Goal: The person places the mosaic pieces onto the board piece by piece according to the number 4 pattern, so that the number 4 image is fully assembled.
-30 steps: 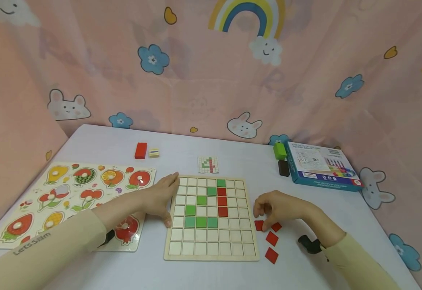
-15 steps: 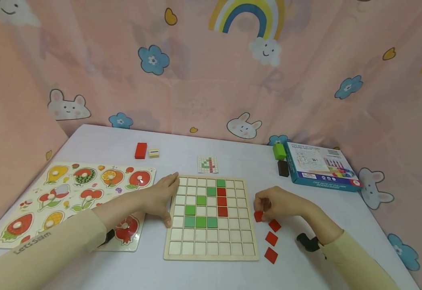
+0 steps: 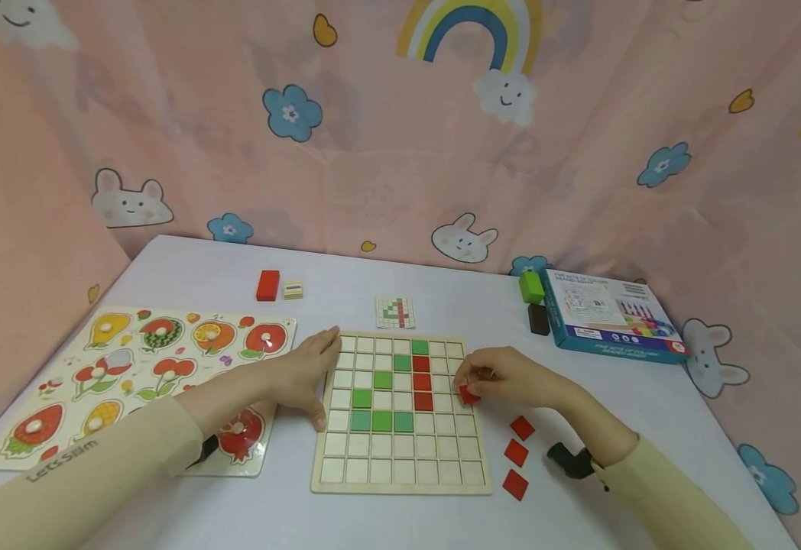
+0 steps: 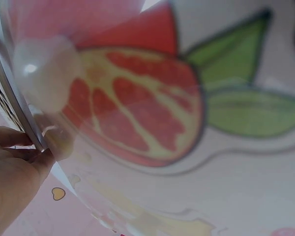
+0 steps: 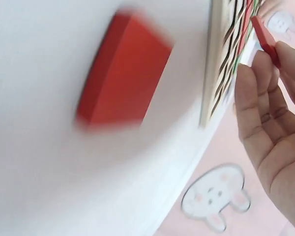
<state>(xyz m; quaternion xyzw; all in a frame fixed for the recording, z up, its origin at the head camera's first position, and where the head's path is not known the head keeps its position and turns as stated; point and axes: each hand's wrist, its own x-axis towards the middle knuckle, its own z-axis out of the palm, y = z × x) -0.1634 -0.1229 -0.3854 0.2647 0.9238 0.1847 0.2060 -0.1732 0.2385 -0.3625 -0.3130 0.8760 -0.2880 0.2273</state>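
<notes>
A wooden grid board (image 3: pixel 400 489) lies mid-table, holding several green tiles (image 3: pixel 382 420) in a stepped line and a column of 3 red tiles (image 3: pixel 422 382) below the topmost green one. My left hand (image 3: pixel 297 374) rests along the board's left edge, fingers extended and thumb at the side. Between thumb and fingers my right hand (image 3: pixel 510 376) pinches a red square tile (image 3: pixel 468 395) over the board's right edge. The right wrist view shows that same tile (image 5: pixel 266 42) raised at the fingertips. Three loose red tiles (image 3: pixel 516 453) lie on the cloth right of the board.
Behind the board lies a small pattern card (image 3: pixel 395 313). A fruit puzzle board (image 3: pixel 132 389) sits under my left forearm. At the back are a red block (image 3: pixel 267 286), a small striped block (image 3: pixel 293 290), a green block (image 3: pixel 530 287), a black block (image 3: pixel 538 319) and a box (image 3: pixel 614 315).
The right hand has picked up a red tile from the cloth and carried it left and away from me to the board's right edge. The left hand has stayed in place.
</notes>
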